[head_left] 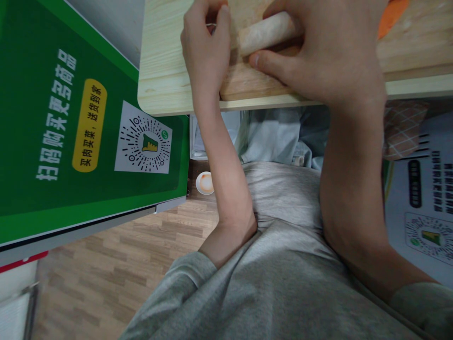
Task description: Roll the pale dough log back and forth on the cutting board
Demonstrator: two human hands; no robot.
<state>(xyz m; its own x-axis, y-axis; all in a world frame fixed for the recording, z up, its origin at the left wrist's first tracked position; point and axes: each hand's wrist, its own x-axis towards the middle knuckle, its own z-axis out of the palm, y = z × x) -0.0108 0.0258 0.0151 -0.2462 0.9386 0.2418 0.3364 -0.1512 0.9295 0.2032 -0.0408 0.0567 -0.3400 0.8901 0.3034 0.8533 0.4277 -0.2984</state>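
My right hand curls over a pale, floury-looking roll, its thumb along the near side and its fingers mostly behind. Whether the roll is dough or a short wooden pin, I cannot tell. Beneath it lies a brown wooden board. To the left, my left hand is closed, thumb and fingers brought together at the board's left edge. A small dark reddish bit with a thin whitish rim shows between those fingers; what it is stays unclear. Both hands' upper parts are cut by the frame's top.
The board rests on a light wooden tabletop. An orange flat piece lies right of my right hand. A green sign panel with a QR code stands at left. Below are a small white bowl and a wood-look floor.
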